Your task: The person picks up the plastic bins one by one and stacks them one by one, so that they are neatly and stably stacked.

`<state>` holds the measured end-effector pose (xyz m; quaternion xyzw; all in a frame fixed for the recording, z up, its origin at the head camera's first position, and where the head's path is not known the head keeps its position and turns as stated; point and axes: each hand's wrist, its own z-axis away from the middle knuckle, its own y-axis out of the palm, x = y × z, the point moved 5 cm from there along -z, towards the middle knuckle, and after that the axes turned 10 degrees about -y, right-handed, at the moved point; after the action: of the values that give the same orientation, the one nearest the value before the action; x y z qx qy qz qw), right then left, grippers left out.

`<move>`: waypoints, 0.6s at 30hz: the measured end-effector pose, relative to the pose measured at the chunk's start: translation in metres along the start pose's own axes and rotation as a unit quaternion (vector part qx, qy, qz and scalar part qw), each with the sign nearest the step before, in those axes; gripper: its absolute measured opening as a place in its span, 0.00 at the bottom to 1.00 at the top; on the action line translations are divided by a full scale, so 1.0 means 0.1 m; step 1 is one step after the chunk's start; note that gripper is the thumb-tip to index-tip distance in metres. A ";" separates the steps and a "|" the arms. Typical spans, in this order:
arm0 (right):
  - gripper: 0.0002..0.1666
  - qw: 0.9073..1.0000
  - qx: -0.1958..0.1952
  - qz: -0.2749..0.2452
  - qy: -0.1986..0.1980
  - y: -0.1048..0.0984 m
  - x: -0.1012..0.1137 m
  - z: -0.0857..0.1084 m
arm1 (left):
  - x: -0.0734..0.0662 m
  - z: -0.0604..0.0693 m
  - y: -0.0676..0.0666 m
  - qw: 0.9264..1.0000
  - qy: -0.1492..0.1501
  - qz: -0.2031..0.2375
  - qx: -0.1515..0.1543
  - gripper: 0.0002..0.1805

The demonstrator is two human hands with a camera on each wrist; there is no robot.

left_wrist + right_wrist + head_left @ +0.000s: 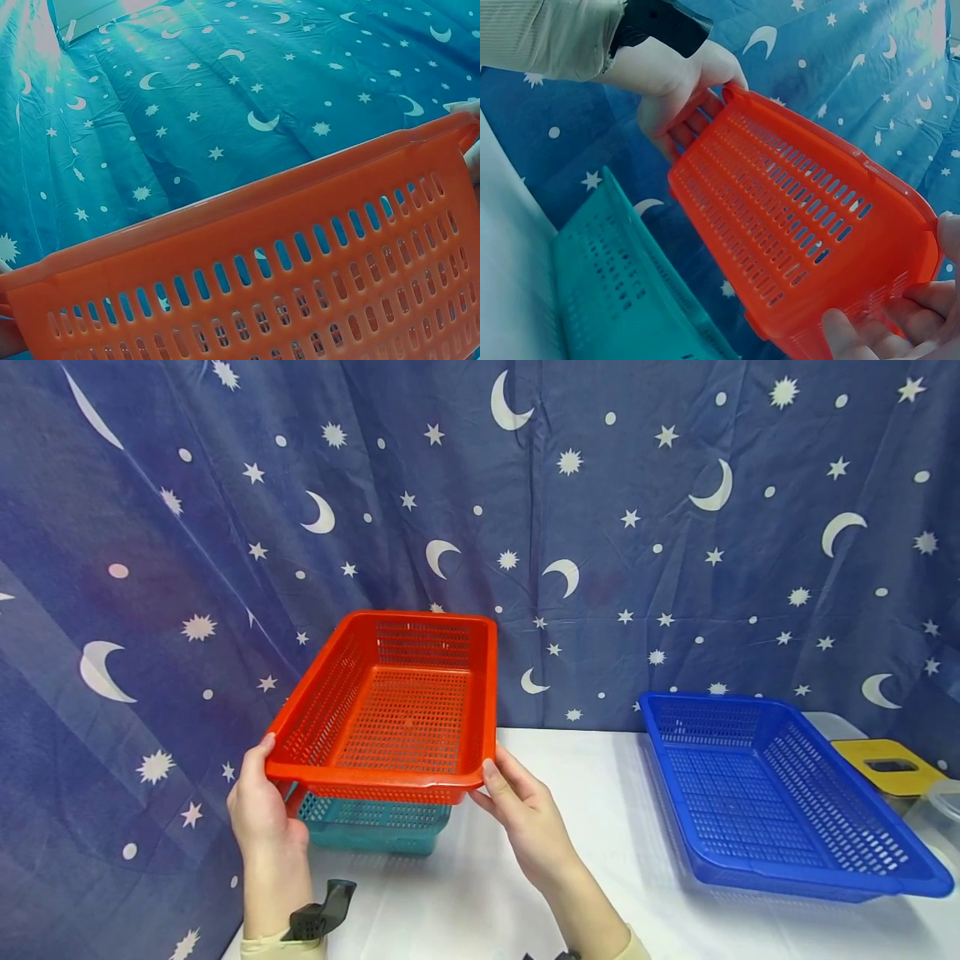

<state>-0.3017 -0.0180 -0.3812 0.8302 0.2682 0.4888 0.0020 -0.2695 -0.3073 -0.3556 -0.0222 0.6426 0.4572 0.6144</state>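
A red perforated plastic basket (408,710) is held up at its two near corners, tilted so that its inside faces the head camera. My left hand (264,814) grips the near left corner, and my right hand (528,818) pinches the near right corner with the thumb on the rim. Below it a teal basket (375,839) stands on the white table, partly hidden. From the right wrist, the red basket (787,217) hangs apart from the teal basket (622,277), with fingers under its end. In the left wrist view its slotted side (247,277) fills the lower part.
On the right of the white table (577,827) sits a blue perforated basket (757,810). Behind it are a container with a yellow lid (888,766) and a clear container (937,810). A blue curtain (600,527) with moons and stars hangs behind and along the left.
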 end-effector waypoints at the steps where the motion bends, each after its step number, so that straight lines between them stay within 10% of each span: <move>1: 0.31 1.000 -0.001 0.000 0.000 0.00 0.00 0.00 | 0.00 0.00 0.00 1.000 0.000 -0.001 0.001 0.23; 18: 0.32 1.000 -0.003 0.008 0.011 0.03 -0.03 0.01 | 0.01 -0.03 -0.05 1.000 -0.005 0.006 -0.010 0.24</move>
<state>-0.3009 -0.0220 -0.3834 0.8269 0.2599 0.4987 -0.0030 -0.2690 -0.3113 -0.3601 -0.0223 0.6350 0.4671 0.6149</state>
